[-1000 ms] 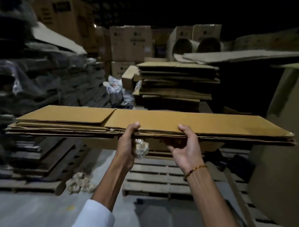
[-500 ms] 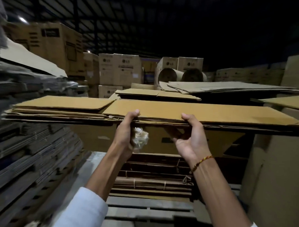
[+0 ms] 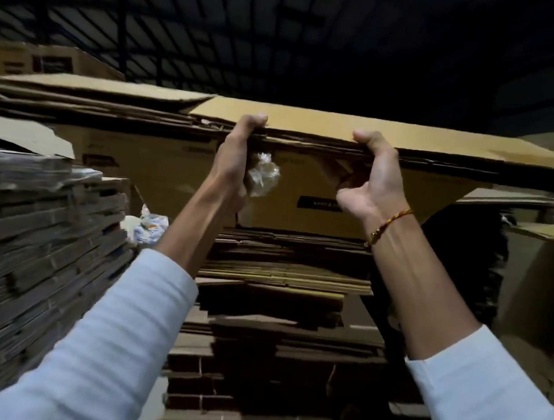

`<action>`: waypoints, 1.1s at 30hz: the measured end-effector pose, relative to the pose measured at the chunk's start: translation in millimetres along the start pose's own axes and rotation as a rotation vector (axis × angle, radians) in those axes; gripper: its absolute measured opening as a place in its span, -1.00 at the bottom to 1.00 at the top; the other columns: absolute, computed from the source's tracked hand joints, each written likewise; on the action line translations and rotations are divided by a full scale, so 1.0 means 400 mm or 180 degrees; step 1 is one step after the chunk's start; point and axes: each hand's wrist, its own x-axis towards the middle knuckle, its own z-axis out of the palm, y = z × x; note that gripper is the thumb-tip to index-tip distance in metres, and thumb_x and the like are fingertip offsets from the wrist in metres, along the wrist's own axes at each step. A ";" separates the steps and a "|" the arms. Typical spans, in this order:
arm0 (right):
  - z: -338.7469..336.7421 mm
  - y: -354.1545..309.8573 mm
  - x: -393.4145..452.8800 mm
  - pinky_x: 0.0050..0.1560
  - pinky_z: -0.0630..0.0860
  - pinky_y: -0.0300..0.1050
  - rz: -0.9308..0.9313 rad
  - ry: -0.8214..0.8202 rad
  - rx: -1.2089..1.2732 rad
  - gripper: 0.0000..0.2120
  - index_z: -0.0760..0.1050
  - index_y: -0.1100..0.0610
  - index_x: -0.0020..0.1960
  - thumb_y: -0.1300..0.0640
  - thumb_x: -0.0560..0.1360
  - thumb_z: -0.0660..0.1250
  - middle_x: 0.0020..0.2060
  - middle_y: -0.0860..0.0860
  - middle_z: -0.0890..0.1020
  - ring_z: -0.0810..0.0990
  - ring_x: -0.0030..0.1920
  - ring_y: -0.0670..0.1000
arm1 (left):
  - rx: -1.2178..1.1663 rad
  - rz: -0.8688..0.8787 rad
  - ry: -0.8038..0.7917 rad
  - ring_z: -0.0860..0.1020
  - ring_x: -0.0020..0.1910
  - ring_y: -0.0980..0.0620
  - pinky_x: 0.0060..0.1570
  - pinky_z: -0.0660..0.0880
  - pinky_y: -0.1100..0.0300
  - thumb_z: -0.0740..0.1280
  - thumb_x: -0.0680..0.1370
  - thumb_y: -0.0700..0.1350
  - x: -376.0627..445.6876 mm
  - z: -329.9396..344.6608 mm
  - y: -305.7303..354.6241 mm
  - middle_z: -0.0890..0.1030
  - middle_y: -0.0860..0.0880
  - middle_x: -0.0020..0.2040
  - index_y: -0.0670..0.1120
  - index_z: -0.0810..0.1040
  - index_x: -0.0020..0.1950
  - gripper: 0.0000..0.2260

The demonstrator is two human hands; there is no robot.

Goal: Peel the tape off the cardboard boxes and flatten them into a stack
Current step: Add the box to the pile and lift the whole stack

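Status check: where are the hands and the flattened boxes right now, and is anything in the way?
Left hand and right hand both grip the flattened boxes, raised high. Tape wad tucked in the left hand. Cardboard stack directly ahead; nothing visibly blocking.

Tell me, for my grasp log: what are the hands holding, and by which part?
Both hands, left and right, grip the flattened cardboard bundle by its near edge; the left also holds crumpled tape.

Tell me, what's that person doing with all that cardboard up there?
A person is holding up a bundle of flattened boxes with both hands. The left hand grips its near edge and also has a crumpled wad of clear tape tucked in it. The right hand grips the same edge. Below and ahead is a tall stack of flattened cardboard.
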 end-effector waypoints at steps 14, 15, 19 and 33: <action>-0.117 0.189 0.794 -0.14 0.68 0.04 -0.0187 -0.0357 0.0062 -0.85 0.52 0.18 -0.20 0.23 0.55 0.33 -0.28 0.12 0.64 0.68 -0.15 0.14 | 0.0037 0.0408 -0.0236 0.52 -0.38 0.00 -0.44 0.45 0.21 0.33 0.58 0.13 0.799 -0.031 -0.287 0.55 -0.11 -0.13 -0.13 0.57 0.04 -0.69; -0.129 0.202 0.868 -0.15 0.68 0.04 -0.0168 -0.0319 0.0010 -0.85 0.52 0.17 -0.20 0.23 0.55 0.33 -0.29 0.11 0.64 0.68 -0.17 0.13 | 0.0066 0.0371 -0.0211 0.53 -0.36 0.00 -0.44 0.46 0.21 0.32 0.58 0.12 0.865 -0.028 -0.313 0.55 -0.12 -0.11 -0.13 0.56 0.07 -0.68; -0.162 0.256 1.170 -0.06 0.69 0.09 -0.0066 -0.0326 0.0010 -0.87 0.52 0.16 -0.18 0.23 0.55 0.33 -0.24 0.11 0.61 0.66 -0.09 0.14 | 0.0043 0.0307 -0.0068 0.59 -0.34 0.00 -0.37 0.52 0.16 0.32 0.60 0.09 1.133 -0.022 -0.398 0.57 -0.09 -0.13 -0.08 0.56 0.02 -0.76; -0.525 0.637 1.418 -0.04 0.65 0.11 0.1164 0.0872 0.0083 -0.96 0.51 0.15 -0.02 0.23 0.53 0.34 0.03 0.13 0.64 0.63 0.11 0.13 | -0.0915 -0.2298 0.0191 0.45 -0.67 0.01 -0.63 0.38 0.34 0.32 0.55 0.08 1.290 -0.151 -0.865 0.49 -0.04 -0.56 -0.16 0.51 -0.25 -0.66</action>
